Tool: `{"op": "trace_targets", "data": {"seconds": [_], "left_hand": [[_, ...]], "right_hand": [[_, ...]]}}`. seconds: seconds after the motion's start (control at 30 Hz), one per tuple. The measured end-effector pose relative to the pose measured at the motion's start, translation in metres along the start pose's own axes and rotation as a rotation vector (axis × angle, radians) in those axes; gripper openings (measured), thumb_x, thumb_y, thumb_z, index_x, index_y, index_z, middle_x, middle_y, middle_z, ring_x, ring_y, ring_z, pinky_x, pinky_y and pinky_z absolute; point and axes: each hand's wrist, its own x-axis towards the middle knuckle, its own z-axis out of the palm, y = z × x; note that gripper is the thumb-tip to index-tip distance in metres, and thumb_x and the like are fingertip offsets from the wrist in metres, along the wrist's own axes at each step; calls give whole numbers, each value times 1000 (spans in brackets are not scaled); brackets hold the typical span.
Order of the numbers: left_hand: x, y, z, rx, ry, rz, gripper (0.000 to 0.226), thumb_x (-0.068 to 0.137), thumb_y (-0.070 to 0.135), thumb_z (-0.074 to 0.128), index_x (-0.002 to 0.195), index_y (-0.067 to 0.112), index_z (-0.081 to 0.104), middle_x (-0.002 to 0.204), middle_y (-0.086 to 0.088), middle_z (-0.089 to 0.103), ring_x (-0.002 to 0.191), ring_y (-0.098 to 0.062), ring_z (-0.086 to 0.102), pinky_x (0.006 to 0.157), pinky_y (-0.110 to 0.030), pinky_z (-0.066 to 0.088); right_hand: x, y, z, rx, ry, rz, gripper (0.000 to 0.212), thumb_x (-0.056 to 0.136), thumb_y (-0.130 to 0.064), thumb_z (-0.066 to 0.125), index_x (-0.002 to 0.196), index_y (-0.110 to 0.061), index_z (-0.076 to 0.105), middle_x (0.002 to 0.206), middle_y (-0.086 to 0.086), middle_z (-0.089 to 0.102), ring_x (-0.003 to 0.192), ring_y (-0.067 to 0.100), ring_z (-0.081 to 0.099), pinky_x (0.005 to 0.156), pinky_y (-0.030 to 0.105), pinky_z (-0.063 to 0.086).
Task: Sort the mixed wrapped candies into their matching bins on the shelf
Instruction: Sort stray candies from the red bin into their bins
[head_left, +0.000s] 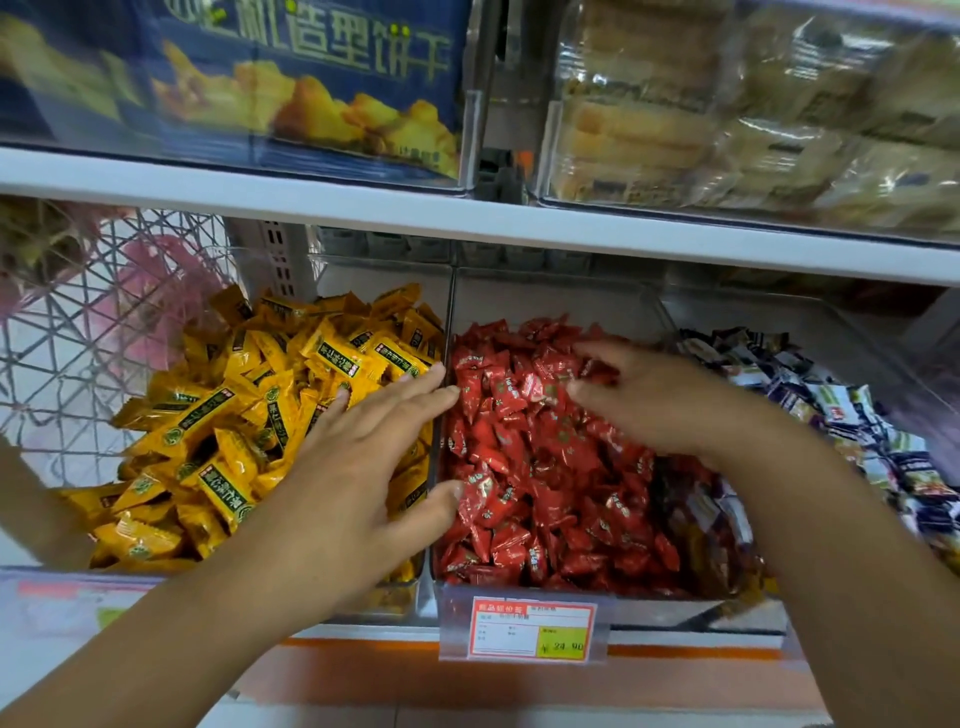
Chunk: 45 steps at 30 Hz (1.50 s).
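Three clear bins stand side by side on the lower shelf. The left bin holds yellow wrapped candies (228, 415), the middle bin red wrapped candies (540, 467), the right bin dark blue and white wrapped candies (852, 415). My left hand (363, 457) reaches over the divider (439, 457) between the yellow and red bins, fingers straight and spread, thumb touching red candies. My right hand (670, 400) hovers over the red pile with fingers loosely bent, tips touching the candies. I see nothing pinched in it.
A price tag (532, 629) hangs on the red bin's front. A white shelf board (467, 213) runs close above the bins, carrying a blue biscuit box (291, 78) and a clear bin of wrapped cakes (753, 114). A wire mesh panel (104, 322) stands at the left.
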Motion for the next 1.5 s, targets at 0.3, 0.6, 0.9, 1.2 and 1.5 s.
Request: {"op": "trace_targets", "data": {"seconds": [0.3,0.6,0.9,1.2,1.5], "left_hand": [[0,1,2,5,19,-2,68,77,71,32,142,50,25,149,41,7,139,16,2,118,-26,-6],[0,0,4,0,41,2,69,79,68,34,144,46,29,151,39,10,140,15,5,118,-28,-4],[0,0,3,2,42,1,69,79,67,35,144,45,31,150,39,12,139,17,6,119,-29,-2],[0,1,1,4,29,-1,68,78,69,34,143,48,27,150,40,10,138,18,4,118,-26,-4],[-1,-1,-3,1,-3,-6,71,75,74,32,142,51,24,150,39,9,140,16,3,118,-25,-3]], "right_hand": [[14,5,67,-125,-126,131,100,82,-67,55,153,-30,-5,161,8,-5,144,41,13,114,44,28],[19,4,68,9,-183,112,102,76,-35,77,153,-31,10,160,9,-1,137,32,36,103,33,43],[18,6,56,444,-10,10,98,63,-11,78,147,-33,32,130,8,59,83,14,67,68,27,55],[21,-18,18,563,128,-67,64,67,-62,75,118,-24,65,118,-3,64,102,14,61,88,30,50],[-12,-1,-10,12,-63,-204,47,86,-44,66,130,-43,49,140,-8,48,109,10,54,84,25,47]]}}
